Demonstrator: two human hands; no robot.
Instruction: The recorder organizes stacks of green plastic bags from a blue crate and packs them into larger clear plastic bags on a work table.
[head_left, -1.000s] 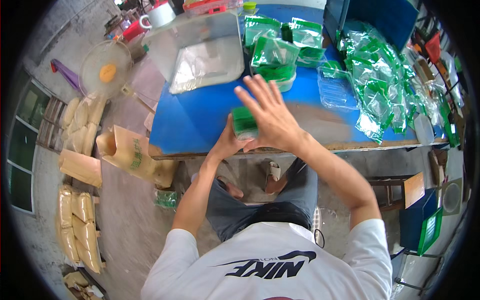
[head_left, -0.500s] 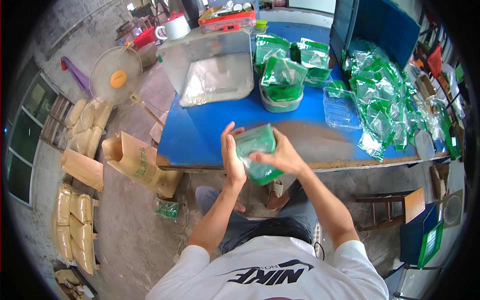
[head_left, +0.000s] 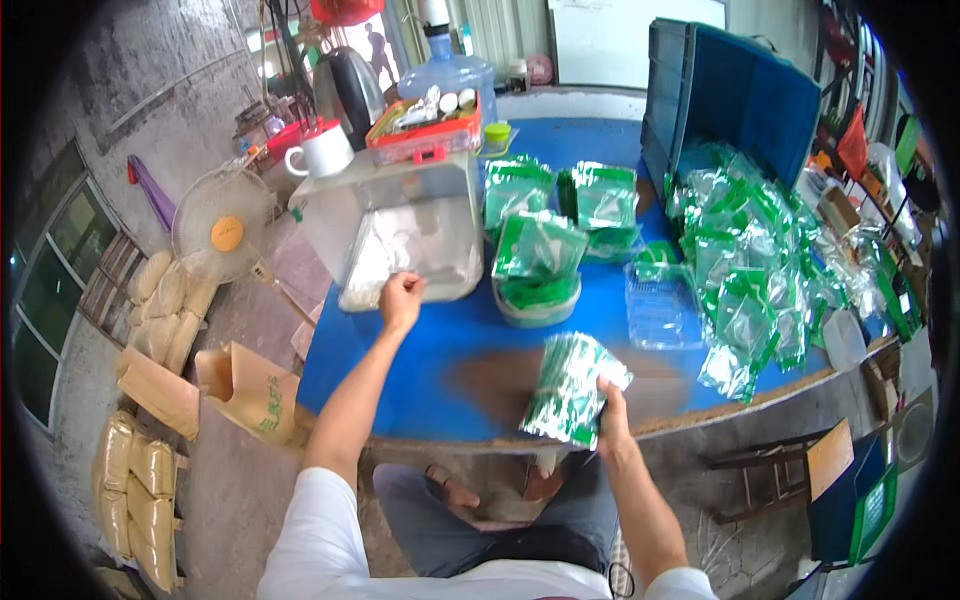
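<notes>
My right hand [head_left: 613, 412] grips a stack of green-and-silver plastic pouches [head_left: 572, 390] by its right side, above the table's front edge. The stack is held tilted, with many layered edges showing. My left hand [head_left: 402, 303] is at the front lip of a translucent plastic bin [head_left: 455, 180] lying on its side, its fingers curled together. Whatever those fingers pinch, if anything, is too small to make out. Whitish, shiny material [head_left: 385, 245] lies inside the bin near that hand. Right of the bin, more pouches [head_left: 540, 245] stand in a small tub [head_left: 538, 312].
A heap of loose pouches [head_left: 745, 270] spills from a blue crate [head_left: 735, 100] at the right. A clear tray [head_left: 662, 312] lies beside it. On the bin stand a white mug [head_left: 325, 152] and a red box [head_left: 425, 138]. Paper sacks [head_left: 245, 385] and a fan [head_left: 225, 225] are at the left.
My left hand has let go of the pouch stack and moved left and forward to the bin. My right hand has carried the stack right. The view has tilted upward.
</notes>
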